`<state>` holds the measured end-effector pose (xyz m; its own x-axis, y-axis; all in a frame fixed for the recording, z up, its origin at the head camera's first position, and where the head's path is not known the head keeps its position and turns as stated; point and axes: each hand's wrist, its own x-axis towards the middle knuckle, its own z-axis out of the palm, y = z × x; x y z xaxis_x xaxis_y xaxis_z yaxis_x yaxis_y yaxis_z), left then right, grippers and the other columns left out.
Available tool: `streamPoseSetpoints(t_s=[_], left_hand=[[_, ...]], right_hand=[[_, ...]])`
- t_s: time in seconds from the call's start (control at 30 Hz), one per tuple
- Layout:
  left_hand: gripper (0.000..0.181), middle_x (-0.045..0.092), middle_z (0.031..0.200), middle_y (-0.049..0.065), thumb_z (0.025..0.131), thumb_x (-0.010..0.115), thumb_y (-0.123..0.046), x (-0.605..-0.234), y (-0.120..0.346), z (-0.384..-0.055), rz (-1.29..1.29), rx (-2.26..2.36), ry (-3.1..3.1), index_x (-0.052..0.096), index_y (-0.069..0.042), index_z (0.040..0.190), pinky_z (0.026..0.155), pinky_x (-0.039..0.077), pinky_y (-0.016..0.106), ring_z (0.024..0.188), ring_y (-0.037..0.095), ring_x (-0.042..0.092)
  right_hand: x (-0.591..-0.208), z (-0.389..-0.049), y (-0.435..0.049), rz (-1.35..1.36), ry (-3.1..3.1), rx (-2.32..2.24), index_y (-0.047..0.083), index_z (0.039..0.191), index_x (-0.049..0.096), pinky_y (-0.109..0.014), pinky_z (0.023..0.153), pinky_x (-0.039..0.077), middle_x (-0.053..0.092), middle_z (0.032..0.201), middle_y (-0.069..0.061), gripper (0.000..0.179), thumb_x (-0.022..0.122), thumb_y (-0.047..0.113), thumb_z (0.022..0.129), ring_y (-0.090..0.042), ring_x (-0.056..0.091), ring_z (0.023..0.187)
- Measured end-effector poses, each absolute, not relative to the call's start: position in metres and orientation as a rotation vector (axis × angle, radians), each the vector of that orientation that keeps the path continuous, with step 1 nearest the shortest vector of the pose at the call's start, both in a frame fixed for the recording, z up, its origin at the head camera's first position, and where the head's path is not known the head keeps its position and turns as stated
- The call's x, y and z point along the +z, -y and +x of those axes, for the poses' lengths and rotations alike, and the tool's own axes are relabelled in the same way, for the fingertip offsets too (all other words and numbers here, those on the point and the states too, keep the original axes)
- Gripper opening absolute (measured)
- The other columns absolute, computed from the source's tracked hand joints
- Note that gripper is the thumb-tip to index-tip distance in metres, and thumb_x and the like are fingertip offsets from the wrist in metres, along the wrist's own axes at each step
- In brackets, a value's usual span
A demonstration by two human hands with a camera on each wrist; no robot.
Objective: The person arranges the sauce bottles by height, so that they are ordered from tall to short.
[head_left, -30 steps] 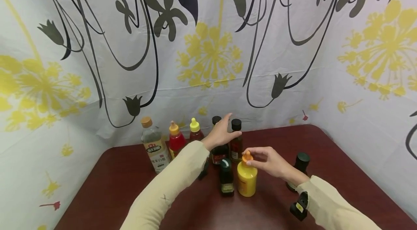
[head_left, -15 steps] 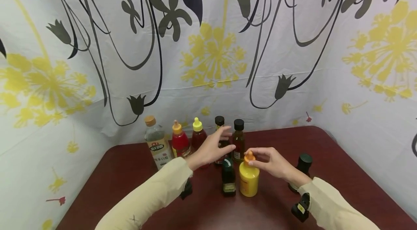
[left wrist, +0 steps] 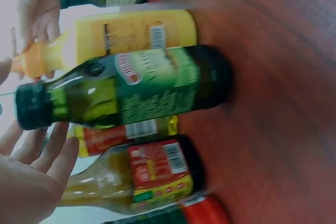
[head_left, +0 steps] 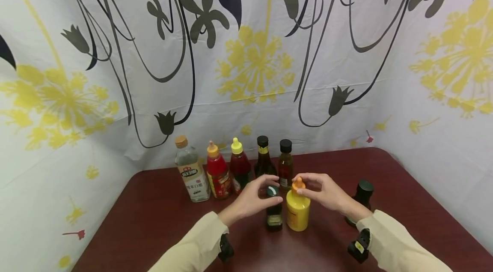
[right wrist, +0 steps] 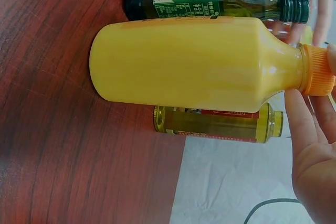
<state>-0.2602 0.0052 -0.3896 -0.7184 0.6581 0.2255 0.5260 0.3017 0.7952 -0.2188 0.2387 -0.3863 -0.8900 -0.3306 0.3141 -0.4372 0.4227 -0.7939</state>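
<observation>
Table (head_left: 154,216) maroon, floral cloth (head_left: 246,113) behind; right grip (head_left: 324,190) pinching yellow bottle (head_left: 298,214) at cap (right wrist: 316,72), left grip (head_left: 251,198) spread near dark bottle (head_left: 274,219).

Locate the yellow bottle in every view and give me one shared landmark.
Head: yellow bottle, below and right of centre.
Left wrist: yellow bottle, upper left, partly behind the green-capped bottle.
Right wrist: yellow bottle, across the upper middle.
Shared landmark: that green-capped bottle, beside it in all three.
</observation>
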Motion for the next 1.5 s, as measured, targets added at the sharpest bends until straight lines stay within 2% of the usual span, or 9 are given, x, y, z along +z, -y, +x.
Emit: streamPoseSetpoints(t_s=[0.1,0.27,0.4,0.63,0.77,0.9,1.13,1.37,1.5], left_hand=[[0.041,0.055,0.114,-0.005,0.083,0.062,-0.033,-0.403,-0.007,-0.259,1.088,1.423,-2.442,0.052,-0.019,0.12,0.087,0.042,0.032,0.105,0.011,0.05],[0.032,0.057,0.111,0.005,0.085,0.061,-0.021,-0.411,-0.011,-0.249,1.102,1.629,-2.404,0.055,-0.015,0.116,0.085,0.044,0.029,0.1,0.011,0.052],[0.031,0.059,0.105,0.009,0.083,0.062,-0.012,-0.411,-0.011,-0.244,1.105,1.782,-2.306,0.055,-0.01,0.113,0.082,0.045,0.026,0.096,0.012,0.055],[0.037,0.062,0.103,0.0,0.081,0.065,-0.022,-0.437,-0.013,-0.259,1.029,1.846,-2.3,0.056,-0.01,0.115,0.084,0.044,0.025,0.098,0.009,0.056],[0.04,0.062,0.105,0.0,0.081,0.065,-0.024,-0.443,-0.014,-0.261,0.986,1.861,-2.31,0.056,-0.01,0.117,0.085,0.044,0.025,0.101,0.01,0.055],[0.041,0.06,0.11,0.001,0.081,0.065,-0.023,-0.441,-0.015,-0.258,0.924,1.87,-2.31,0.056,-0.011,0.119,0.086,0.043,0.027,0.104,0.012,0.054],[0.039,0.06,0.109,0.008,0.082,0.065,-0.015,-0.417,-0.014,-0.242,0.917,1.876,-2.296,0.056,-0.003,0.118,0.085,0.044,0.026,0.102,0.015,0.055],[0.04,0.06,0.109,0.008,0.081,0.065,-0.015,-0.416,-0.012,-0.242,0.887,1.897,-2.266,0.056,-0.003,0.118,0.087,0.043,0.032,0.102,0.015,0.055],[0.04,0.06,0.11,0.008,0.081,0.065,-0.016,-0.417,-0.013,-0.241,0.869,1.898,-2.262,0.056,-0.003,0.118,0.086,0.043,0.031,0.102,0.015,0.055]], right_hand=[[-0.388,-0.218,-0.238,0.676,2.555,1.484,0.0,0.112,0.056,-0.04,0.082,0.046,0.059,0.107,-0.012,0.033,0.06,0.018,0.085,-0.028,0.055,0.1],[-0.391,-0.215,-0.237,0.626,2.554,1.476,0.002,0.115,0.055,-0.043,0.083,0.044,0.058,0.109,-0.012,0.035,0.06,0.019,0.085,-0.03,0.053,0.104],[-0.392,-0.214,-0.237,0.618,2.55,1.478,0.001,0.116,0.054,-0.04,0.082,0.045,0.058,0.11,-0.013,0.037,0.06,0.02,0.085,-0.029,0.054,0.102],[-0.395,-0.216,-0.238,0.639,2.539,1.423,0.0,0.116,0.054,-0.034,0.081,0.047,0.058,0.108,-0.013,0.043,0.066,0.02,0.079,-0.025,0.056,0.098],[-0.394,-0.216,-0.238,0.635,2.528,1.402,0.0,0.114,0.055,-0.031,0.078,0.048,0.059,0.107,-0.014,0.043,0.068,0.02,0.078,-0.024,0.057,0.096],[-0.391,-0.215,-0.236,0.61,2.519,1.425,-0.001,0.113,0.057,-0.03,0.075,0.049,0.06,0.106,-0.015,0.042,0.068,0.019,0.078,-0.025,0.058,0.094],[-0.382,-0.211,-0.236,0.464,2.535,1.466,0.0,0.11,0.059,-0.03,0.071,0.05,0.06,0.106,-0.017,0.038,0.069,0.015,0.077,-0.029,0.058,0.096],[-0.374,-0.22,-0.245,0.354,2.545,1.429,-0.001,0.113,0.057,-0.032,0.071,0.051,0.058,0.109,-0.02,0.038,0.067,0.012,0.079,-0.032,0.057,0.098],[-0.368,-0.229,-0.249,0.25,2.567,1.371,-0.004,0.116,0.054,-0.035,0.072,0.05,0.056,0.11,-0.023,0.039,0.065,0.009,0.08,-0.035,0.056,0.099]])
